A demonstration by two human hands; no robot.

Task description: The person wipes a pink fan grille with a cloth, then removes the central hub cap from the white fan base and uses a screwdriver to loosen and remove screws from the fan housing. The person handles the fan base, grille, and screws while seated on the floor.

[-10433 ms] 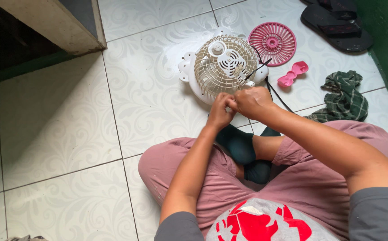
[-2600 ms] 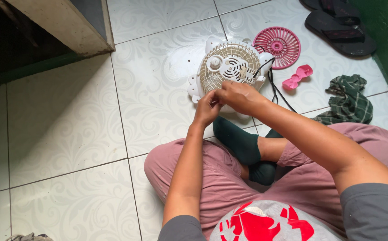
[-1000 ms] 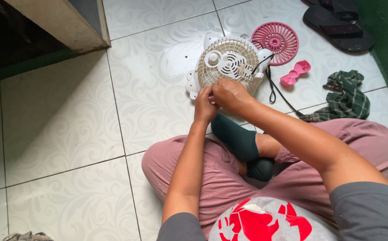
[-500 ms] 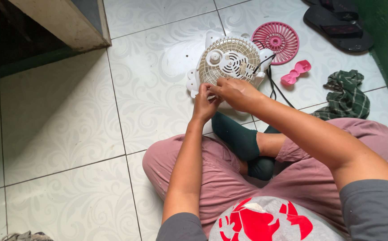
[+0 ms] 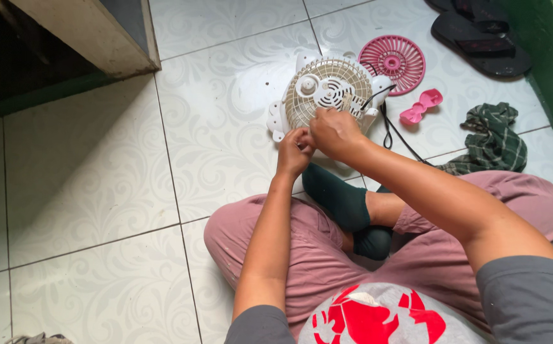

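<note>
A small white fan [image 5: 281, 118] with a cream grille [image 5: 318, 105] lies face up on the tiled floor in front of my crossed legs. My left hand [image 5: 294, 151] is curled at the fan's lower rim, its fingers closed against the casing. Beside it, my right hand [image 5: 335, 132] pinches the grille's lower edge; what lies under its fingertips is hidden. The two hands touch. A black cord [image 5: 398, 132] runs from the fan's right side towards my knee.
A round pink grille [image 5: 392, 62] and a pink blade piece [image 5: 420, 107] lie right of the fan. A green checked cloth [image 5: 491, 137] lies by my right knee. Black sandals [image 5: 480, 32] sit by the green wall. A wooden furniture edge [image 5: 92, 35] stands at the top left.
Both hands stay together at the fan's lower rim, with only small finger movements. The fan has hardly shifted since the earliest frame.
</note>
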